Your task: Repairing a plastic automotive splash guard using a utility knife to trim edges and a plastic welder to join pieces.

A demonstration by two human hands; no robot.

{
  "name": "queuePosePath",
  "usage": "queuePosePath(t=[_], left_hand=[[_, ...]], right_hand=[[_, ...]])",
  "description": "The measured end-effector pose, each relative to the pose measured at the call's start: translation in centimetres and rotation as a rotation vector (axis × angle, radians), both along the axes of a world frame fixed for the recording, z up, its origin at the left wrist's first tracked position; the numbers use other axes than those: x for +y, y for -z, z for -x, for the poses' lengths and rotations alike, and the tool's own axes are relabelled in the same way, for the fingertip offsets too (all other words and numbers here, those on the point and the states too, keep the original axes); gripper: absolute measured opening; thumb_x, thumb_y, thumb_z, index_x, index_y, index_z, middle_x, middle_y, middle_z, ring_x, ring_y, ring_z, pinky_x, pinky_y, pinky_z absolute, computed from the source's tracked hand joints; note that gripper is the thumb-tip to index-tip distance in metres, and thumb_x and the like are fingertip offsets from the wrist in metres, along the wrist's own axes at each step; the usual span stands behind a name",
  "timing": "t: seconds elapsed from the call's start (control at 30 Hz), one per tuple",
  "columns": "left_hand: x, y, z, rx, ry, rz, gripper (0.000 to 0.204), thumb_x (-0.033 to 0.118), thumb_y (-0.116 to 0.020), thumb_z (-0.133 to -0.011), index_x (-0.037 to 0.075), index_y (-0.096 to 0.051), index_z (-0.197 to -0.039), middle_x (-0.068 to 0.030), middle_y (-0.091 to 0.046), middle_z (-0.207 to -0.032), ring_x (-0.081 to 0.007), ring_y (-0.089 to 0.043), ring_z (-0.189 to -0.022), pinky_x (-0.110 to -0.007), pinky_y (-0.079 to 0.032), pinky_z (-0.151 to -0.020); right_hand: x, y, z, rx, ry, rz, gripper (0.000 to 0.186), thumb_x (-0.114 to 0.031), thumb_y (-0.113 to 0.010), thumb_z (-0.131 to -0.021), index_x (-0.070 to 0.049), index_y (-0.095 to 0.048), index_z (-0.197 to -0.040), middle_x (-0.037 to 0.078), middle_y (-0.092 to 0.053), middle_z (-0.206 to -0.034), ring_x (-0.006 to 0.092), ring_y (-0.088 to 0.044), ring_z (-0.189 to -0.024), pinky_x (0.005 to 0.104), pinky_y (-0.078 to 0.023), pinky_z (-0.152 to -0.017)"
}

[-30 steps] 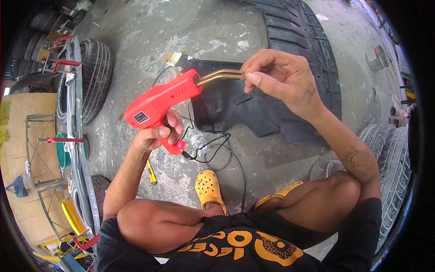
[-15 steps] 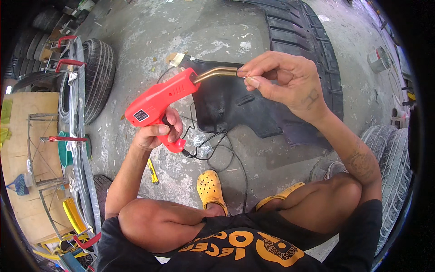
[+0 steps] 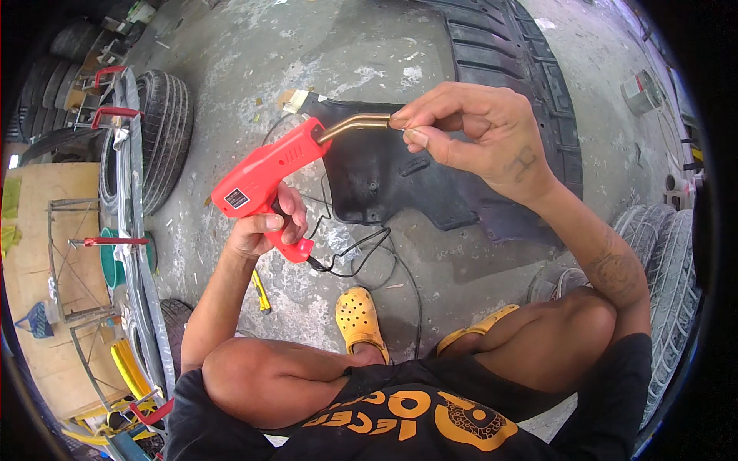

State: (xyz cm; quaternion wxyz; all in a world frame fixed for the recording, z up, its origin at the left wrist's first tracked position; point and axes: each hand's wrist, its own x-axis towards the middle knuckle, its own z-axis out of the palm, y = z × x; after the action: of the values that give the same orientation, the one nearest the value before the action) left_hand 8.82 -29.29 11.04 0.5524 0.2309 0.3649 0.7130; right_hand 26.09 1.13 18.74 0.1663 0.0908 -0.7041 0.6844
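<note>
My left hand point(image 3: 269, 223) is wrapped round the handle of a red hot stapler point(image 3: 269, 173), a plastic-welding gun with a black cord. Two bent brass prongs point(image 3: 355, 125) stick out of its front, pointing right. At their tips my right hand point(image 3: 477, 138) pinches a tiny shiny wire staple point(image 3: 403, 129) between thumb and forefinger; the fingers mostly hide it. Beneath the prongs, on the floor, lies a black moulded plastic panel point(image 3: 369, 169).
A larger ribbed black panel point(image 3: 503, 69) lies beyond. Tyres point(image 3: 165, 138) and a metal frame with red clamps point(image 3: 115, 115) stand at left, more tyres point(image 3: 669, 284) at right. A yellow cutter knife point(image 3: 261, 292) and the looped cord point(image 3: 350, 269) lie near my yellow clogs point(image 3: 359, 319).
The stapler and my right hand have shifted slightly left together. My left hand keeps its grip on the handle, and my right fingers stay pinched at the prong tips.
</note>
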Motion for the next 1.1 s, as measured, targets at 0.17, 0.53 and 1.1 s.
queuePosePath(t=[0.17,0.53,1.1], left_hand=[[-0.3,0.1,0.3,0.034,0.012,0.001,0.023,0.009,-0.072,-0.078,0.004,-0.059,-0.097,-0.0135,-0.064,-0.091,-0.0159,-0.057,-0.059,-0.032,-0.047,-0.057],[-0.5,-0.5,0.5,0.097,-0.002,0.056,0.025,0.010,-0.074,-0.078,0.003,-0.058,-0.096,-0.0138,-0.063,-0.090,-0.0165,-0.057,-0.059,-0.030,-0.047,-0.054],[0.4,-0.1,-1.1,-0.049,-0.019,0.063,0.022,0.011,-0.071,-0.078,0.005,-0.060,-0.095,-0.0152,-0.066,-0.091,-0.0159,-0.058,-0.056,-0.033,-0.048,-0.057]], right_hand=[[-0.3,0.3,0.3,0.013,0.024,-0.008,0.011,0.006,-0.066,-0.087,0.006,-0.069,-0.098,0.008,-0.070,-0.099,0.0106,-0.065,-0.089,0.0239,-0.055,-0.082],[-0.2,0.2,0.1,0.063,0.111,-0.211,0.010,0.006,-0.068,-0.084,0.004,-0.069,-0.094,0.009,-0.073,-0.096,0.0112,-0.069,-0.086,0.0254,-0.057,-0.081],[-0.2,-1.0,0.1,0.420,0.299,-0.846,0.018,0.006,-0.074,-0.074,0.001,-0.067,-0.090,0.013,-0.072,-0.098,0.0256,-0.070,-0.084,0.0314,-0.057,-0.072]])
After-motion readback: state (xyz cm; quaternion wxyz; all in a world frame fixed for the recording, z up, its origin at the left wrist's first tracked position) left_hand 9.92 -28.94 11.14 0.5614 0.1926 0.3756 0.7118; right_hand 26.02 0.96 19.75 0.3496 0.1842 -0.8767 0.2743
